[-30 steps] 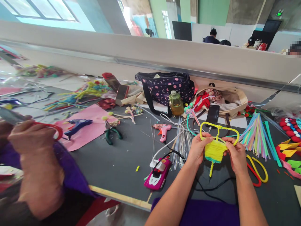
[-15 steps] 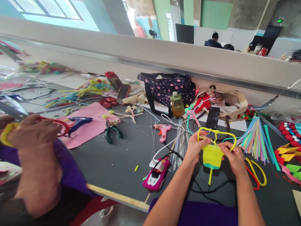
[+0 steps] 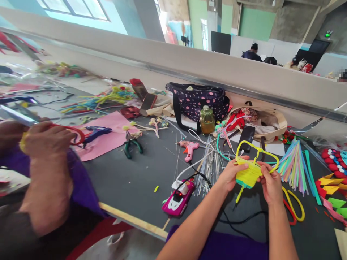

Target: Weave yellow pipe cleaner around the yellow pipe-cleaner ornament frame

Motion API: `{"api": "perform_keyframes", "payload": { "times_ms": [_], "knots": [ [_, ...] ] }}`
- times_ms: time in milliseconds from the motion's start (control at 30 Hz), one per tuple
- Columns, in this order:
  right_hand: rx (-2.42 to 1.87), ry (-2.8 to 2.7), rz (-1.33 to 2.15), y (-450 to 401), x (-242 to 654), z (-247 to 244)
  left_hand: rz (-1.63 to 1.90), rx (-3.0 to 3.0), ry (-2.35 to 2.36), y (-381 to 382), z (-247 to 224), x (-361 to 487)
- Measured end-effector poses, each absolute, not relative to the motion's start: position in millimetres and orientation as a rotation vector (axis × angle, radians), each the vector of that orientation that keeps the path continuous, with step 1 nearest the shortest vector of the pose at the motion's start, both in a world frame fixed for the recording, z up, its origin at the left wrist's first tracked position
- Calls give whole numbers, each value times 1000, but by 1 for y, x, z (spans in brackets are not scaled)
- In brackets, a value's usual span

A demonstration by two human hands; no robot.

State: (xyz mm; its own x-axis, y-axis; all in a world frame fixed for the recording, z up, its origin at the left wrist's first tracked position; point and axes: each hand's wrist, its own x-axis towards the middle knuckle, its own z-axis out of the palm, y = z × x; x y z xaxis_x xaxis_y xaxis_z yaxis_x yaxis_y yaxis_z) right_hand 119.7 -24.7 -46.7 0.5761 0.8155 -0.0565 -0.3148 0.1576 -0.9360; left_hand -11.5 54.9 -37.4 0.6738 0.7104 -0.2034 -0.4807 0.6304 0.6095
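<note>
A yellow pipe-cleaner craft piece (image 3: 248, 175) is raised above the table between my two hands. It has a rounded wire loop at the top, a tightly wound yellow body, a teal band low down and a twisted stem. My left hand (image 3: 233, 174) is closed on the left side of the body, thumb across its front. At the upper right side, my right hand (image 3: 269, 180) pinches the body near the loop's end. Scissors with red and yellow handles (image 3: 296, 206) lie beside my right wrist.
Left of my arms are a purple car-shaped power strip (image 3: 179, 198), a pink glue gun (image 3: 190, 150), loose wires and green-handled pliers (image 3: 132, 144). A bottle (image 3: 206, 121) and bag (image 3: 195, 101) stand behind. Pastel pipe cleaners (image 3: 294, 166) lie right. A co-worker's hand (image 3: 48, 139) holds scissors.
The craft piece has tilted, its stem now pointing down to the left, and both my hands have shifted slightly with it. The view has swung a little; the co-worker's scissors have moved slightly.
</note>
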Motion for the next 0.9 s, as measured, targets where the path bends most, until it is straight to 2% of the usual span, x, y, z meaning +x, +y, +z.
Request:
{"api": "perform_keyframes", "payload": {
  "times_ms": [300, 567, 900],
  "knots": [
    [-1090, -533, 889, -22, 117, -48, 647, 484, 408, 58, -51, -6],
    [-1156, -613, 913, -22, 113, -45, 668, 843, 514, 56, -37, -17],
    [-959, -723, 1064, -34, 123, -42, 642, 672, 441, 56, -33, -20]
  ]
}}
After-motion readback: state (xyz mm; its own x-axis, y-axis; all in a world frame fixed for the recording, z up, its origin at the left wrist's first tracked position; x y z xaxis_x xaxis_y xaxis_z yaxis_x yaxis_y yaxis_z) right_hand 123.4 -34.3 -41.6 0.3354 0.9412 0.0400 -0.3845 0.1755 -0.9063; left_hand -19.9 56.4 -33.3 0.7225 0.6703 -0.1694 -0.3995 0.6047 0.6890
